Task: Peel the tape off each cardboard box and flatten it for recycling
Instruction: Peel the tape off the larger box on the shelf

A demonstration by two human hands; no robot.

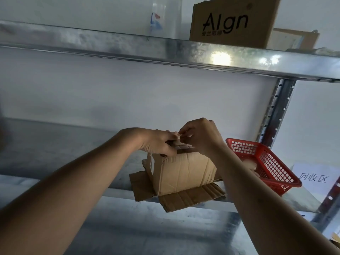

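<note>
Reaching hands (184, 140) pinching atop cardboard box (185, 172)

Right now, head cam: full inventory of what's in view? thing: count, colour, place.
small cardboard box: 1, brown, middle shelf, centre, bottom flaps splayed out flat on the shelf
tape: 1 strip, brownish, across the small cardboard box's top, under the fingers
red basket: 1, red plastic mesh, middle shelf, right of the small cardboard box; pale contents, cannot tell what
paper sign: 1, white with dark characters, far right
printed box: 1, brown with black lettering, upper shelf, right
cardboard piece: 1, brown, behind the printed box
clear container: 1, transparent, upper shelf, centre
metal shelving: 1, galvanised grey
left hand: 1, grips the top edge
right hand: 1, pinching at the tape
</note>
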